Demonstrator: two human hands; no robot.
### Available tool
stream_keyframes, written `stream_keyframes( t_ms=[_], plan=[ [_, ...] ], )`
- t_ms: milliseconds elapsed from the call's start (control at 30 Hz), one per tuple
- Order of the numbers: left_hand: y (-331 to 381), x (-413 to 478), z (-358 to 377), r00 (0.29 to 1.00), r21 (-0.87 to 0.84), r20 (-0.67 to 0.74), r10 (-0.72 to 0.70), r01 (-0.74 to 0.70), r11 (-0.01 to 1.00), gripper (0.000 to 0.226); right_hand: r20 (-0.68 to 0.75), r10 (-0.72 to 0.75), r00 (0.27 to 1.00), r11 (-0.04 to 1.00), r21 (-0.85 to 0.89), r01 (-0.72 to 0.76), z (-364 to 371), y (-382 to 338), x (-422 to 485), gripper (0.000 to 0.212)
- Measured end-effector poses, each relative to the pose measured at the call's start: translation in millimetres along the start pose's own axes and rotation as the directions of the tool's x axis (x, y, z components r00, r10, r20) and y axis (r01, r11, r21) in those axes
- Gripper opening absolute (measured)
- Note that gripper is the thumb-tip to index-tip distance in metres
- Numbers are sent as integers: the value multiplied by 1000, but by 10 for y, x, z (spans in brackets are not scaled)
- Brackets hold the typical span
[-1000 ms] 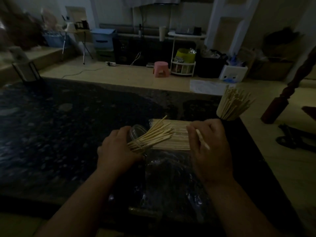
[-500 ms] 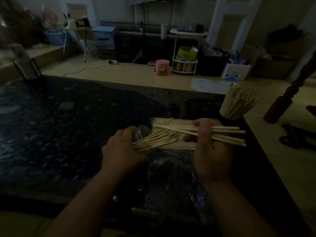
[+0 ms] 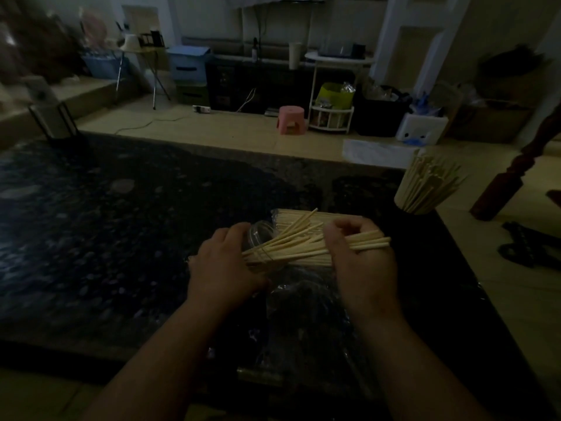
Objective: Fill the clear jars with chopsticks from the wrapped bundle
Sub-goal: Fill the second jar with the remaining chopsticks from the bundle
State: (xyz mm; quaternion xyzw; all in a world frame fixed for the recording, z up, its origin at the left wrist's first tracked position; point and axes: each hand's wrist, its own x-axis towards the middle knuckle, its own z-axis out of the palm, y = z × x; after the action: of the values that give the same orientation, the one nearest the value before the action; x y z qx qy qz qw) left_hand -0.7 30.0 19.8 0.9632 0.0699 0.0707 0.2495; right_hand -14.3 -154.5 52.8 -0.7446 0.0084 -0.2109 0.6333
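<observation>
My left hand (image 3: 223, 264) grips a clear jar (image 3: 258, 237) tilted on its side, mouth toward the right, with several pale chopsticks sticking out of it. My right hand (image 3: 359, 259) is closed on a handful of chopsticks (image 3: 368, 240) whose left ends reach into the jar's mouth. Behind the hands lies the wrapped bundle (image 3: 299, 218) of chopsticks in clear plastic on the dark stone counter (image 3: 121, 226). A second jar (image 3: 425, 189), packed with upright chopsticks, stands at the counter's far right.
Crumpled clear plastic wrap (image 3: 306, 302) lies in front of the bundle, between my forearms. The counter's right edge drops to a tiled floor (image 3: 498, 287). A dark stand (image 3: 57, 123) sits at the counter's far left corner.
My right hand picked a handful of chopsticks off the bundle, then carried it left and down, so their ends now enter the jar held by my left hand.
</observation>
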Motion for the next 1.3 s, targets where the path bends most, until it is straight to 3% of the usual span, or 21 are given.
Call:
stream_keyframes(
  t_ms=[167, 467, 633, 733, 833, 1000, 1067, 1200, 1300],
  plan=[
    [13, -7, -10, 1000, 11, 11, 3, -3, 1000, 95, -61, 87, 994, 986, 147, -77, -21, -45, -14, 6],
    [11, -8, -11, 1000, 1, 15, -2, 2, 1000, 98, -36, 44, 998, 999, 22, -43, -12, 14, -10, 12],
    [-16, 7, -47, 1000, -26, -6, -31, 31, 999, 101, -16, 155, 988, 978, 144, -151, -62, 6, 33, 22],
    [-36, 15, -78, 998, -55, -13, -64, 63, 996, 100, 64, 217, 974, 973, 69, -221, -106, 22, 60, 26],
    [-52, 24, -95, 996, -70, -31, -87, 85, 994, 98, 296, 317, 901, 948, -135, -289, -150, 82, 51, 26],
    [-53, 57, -92, 993, -77, -39, -108, 105, 991, 101, 514, 350, 783, 792, -609, 45, -136, 331, -64, 20],
    [-53, 63, -90, 993, -80, -36, -110, 107, 991, 103, 536, 359, 764, 746, -656, 110, -118, 401, -101, 17],
    [-63, 77, -95, 993, -105, -28, -119, 115, 988, 103, 557, 262, 788, 747, -634, 200, -68, 509, -141, 43],
    [-84, 94, -94, 992, -121, -42, -121, 115, 986, 102, 574, 273, 772, 740, -638, 213, -8, 732, -158, 52]
  ],
)
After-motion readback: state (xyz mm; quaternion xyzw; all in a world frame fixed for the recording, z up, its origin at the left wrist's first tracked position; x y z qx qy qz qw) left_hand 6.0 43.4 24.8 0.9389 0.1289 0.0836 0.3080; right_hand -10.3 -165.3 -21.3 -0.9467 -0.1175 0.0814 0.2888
